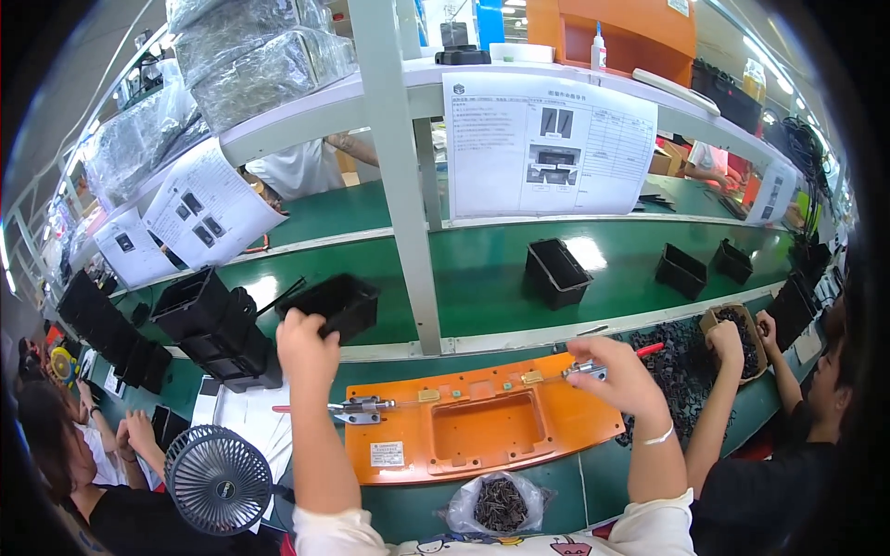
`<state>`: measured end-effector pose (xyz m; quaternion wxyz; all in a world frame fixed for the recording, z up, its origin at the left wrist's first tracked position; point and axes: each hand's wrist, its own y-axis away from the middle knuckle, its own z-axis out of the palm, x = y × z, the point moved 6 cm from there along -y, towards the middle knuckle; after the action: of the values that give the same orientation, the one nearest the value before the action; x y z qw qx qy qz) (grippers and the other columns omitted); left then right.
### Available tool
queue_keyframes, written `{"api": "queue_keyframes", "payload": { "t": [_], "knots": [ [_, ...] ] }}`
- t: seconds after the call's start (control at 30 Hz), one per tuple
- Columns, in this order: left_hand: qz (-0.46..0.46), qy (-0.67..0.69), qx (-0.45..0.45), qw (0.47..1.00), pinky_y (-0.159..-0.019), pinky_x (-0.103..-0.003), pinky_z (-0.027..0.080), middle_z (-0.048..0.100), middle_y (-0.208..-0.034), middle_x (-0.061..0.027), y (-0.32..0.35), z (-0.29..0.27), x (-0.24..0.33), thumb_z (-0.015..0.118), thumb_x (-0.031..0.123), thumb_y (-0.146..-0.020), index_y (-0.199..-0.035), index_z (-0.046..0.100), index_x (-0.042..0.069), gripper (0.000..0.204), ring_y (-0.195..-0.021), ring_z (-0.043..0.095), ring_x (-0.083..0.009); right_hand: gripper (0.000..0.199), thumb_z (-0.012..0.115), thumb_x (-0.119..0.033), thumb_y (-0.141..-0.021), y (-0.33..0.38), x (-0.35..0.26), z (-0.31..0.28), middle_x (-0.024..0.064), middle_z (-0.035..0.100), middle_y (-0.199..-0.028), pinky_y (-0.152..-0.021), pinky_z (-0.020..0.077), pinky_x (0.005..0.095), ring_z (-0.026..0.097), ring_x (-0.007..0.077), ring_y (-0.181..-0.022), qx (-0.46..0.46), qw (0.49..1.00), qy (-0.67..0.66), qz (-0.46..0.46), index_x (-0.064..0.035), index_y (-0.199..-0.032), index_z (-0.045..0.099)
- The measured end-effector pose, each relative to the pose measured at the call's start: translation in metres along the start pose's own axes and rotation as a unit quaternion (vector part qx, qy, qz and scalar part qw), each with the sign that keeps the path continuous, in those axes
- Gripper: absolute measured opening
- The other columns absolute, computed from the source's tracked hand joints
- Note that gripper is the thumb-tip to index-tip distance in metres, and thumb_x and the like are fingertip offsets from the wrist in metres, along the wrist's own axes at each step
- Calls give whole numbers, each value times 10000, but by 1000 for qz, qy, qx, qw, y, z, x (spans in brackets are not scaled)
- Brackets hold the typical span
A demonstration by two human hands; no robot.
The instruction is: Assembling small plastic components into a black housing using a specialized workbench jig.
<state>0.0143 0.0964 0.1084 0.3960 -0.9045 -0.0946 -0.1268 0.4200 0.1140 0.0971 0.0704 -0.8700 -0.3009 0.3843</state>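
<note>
My left hand grips a black open-topped plastic box by its near left edge, raised over the green bench behind the fixture. In front of me lies an orange fixture plate with a rectangular recess that holds no box. Silver toggle clamps with red handles are mounted on its two sides, the left clamp standing apart from my hands. At the right clamp, my right hand has its fingers curled over the metal part; its thumb is partly hidden.
A plastic bag of small dark parts sits by my body. Stacked black boxes and a fan stand left. Black boxes rest on the green belt behind a white post. A co-worker's hand reaches among black pieces at right.
</note>
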Motion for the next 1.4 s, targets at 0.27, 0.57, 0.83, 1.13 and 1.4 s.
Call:
{"api": "queue_keyframes", "payload": {
  "t": [0.27,0.57,0.83,1.13,1.4],
  "knots": [
    [189,169,107,961,-570,-327,327,447,-689,-50,146,-64,72,654,9,-472,-827,725,54,365,-636,438,-222,416,778,-233,-715,54,-63,52,141,524,-1338,-1038,322,483,416,393,-1292,213,950,17,-227,-112,-1094,658],
    [254,295,-80,918,-791,-452,423,576,-863,-65,170,-9,101,730,92,-559,-937,710,103,378,-784,526,-256,305,759,-107,-635,70,-46,68,85,543,-1332,-1069,236,507,377,360,-1339,89,983,105,-119,-125,-924,665],
    [191,303,-104,928,-729,-387,338,595,-945,-84,163,-10,104,764,292,-646,-846,695,106,281,-788,513,-251,299,726,-96,-719,65,-42,68,76,542,-1309,-1022,303,548,324,372,-1370,7,992,72,-105,-111,-1003,630],
    [96,281,-136,945,-746,-351,393,504,-1085,-146,167,-1,88,773,343,-680,-987,669,35,447,-815,486,-229,367,735,-224,-762,73,-13,37,133,559,-1293,-954,423,425,550,318,-1159,118,986,103,-49,-88,-1089,639],
    [35,334,-161,928,-615,-255,381,484,-1072,-120,173,27,78,712,386,-756,-983,624,18,441,-737,470,-162,363,761,-209,-722,91,175,5,160,618,-984,-821,504,423,611,326,-918,187,907,252,280,-55,-1029,643]
  ]
}}
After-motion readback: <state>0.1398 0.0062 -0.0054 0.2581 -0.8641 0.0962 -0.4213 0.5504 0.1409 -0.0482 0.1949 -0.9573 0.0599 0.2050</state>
